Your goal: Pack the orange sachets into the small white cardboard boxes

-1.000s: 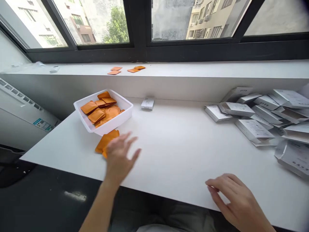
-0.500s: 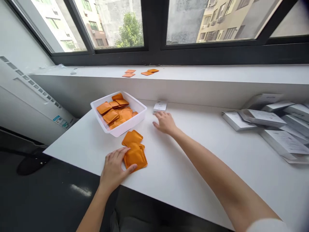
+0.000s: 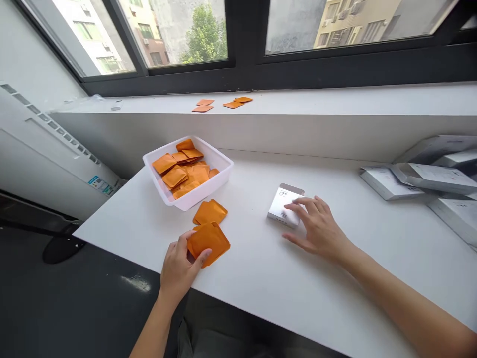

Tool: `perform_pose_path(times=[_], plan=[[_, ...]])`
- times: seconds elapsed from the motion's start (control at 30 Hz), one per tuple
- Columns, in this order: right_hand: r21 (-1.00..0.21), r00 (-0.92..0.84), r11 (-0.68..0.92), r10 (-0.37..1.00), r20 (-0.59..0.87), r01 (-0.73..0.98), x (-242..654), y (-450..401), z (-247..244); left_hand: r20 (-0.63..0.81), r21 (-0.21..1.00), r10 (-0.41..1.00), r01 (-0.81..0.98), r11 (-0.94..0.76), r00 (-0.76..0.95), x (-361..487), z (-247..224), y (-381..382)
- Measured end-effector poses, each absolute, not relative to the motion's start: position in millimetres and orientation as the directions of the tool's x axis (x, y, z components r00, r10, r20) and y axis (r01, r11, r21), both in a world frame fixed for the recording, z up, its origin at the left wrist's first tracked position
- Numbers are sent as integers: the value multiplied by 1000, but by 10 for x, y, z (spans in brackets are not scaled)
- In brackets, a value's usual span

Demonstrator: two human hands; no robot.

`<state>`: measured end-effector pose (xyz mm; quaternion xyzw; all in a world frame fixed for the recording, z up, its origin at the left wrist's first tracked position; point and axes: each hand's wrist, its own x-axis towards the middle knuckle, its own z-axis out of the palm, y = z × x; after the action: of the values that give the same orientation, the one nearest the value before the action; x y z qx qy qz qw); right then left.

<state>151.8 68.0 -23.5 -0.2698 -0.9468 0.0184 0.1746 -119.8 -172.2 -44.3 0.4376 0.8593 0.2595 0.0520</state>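
My left hand [image 3: 182, 266] grips a small stack of orange packets [image 3: 209, 243] between thumb and fingers, near the table's front edge. Just behind it, more orange packets [image 3: 210, 212] lie on the table. A small white box [image 3: 283, 204] with dark print rests flat, its grey end flap standing out at the far side. Over the box's right part is my right hand [image 3: 320, 228], with fingertips at its top face. The thumb is spread away from the box, and the hand is not closed around it.
A white plastic bin [image 3: 203, 191] full of orange packets [image 3: 186, 174] stands at the back left. Several flattened-looking white boxes [image 3: 439, 179] are piled at the right. Small orange pieces [image 3: 238, 102] lie on the windowsill [image 3: 328, 102]. A white appliance [image 3: 48, 164] stands left of the table.
My right hand and the small white box have come from near the back wall toward the front right. My left hand has closed on the near packets and tilted them up.
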Motion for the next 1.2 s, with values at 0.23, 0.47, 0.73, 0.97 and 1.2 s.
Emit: perform_pose_path(times=[0.23, 0.47, 0.73, 0.97, 1.2], plan=[[-216, -753, 799, 601, 270, 561, 1764, 513, -251, 388, 250, 752, 846, 470, -533, -848, -170, -1446], [-484, -799, 762, 571, 188, 431, 2013, 340, -166, 268, 338, 951, 939, 56, -154, -178, 91, -726], [-613, -780, 695, 595, 196, 376, 2007, 309, -119, 252, 630, 952, 776, -22, -177, -54, -131, -359], [-674, -726, 654, 640, 252, 343, 1893, 158, -88, 491, 494, 871, 830, -260, -19, -25, -115, -663], [-505, -535, 656, 752, 385, 560, 2011, 315, -47, 312, 205, 876, 926, 315, -367, -835, -197, -1375]])
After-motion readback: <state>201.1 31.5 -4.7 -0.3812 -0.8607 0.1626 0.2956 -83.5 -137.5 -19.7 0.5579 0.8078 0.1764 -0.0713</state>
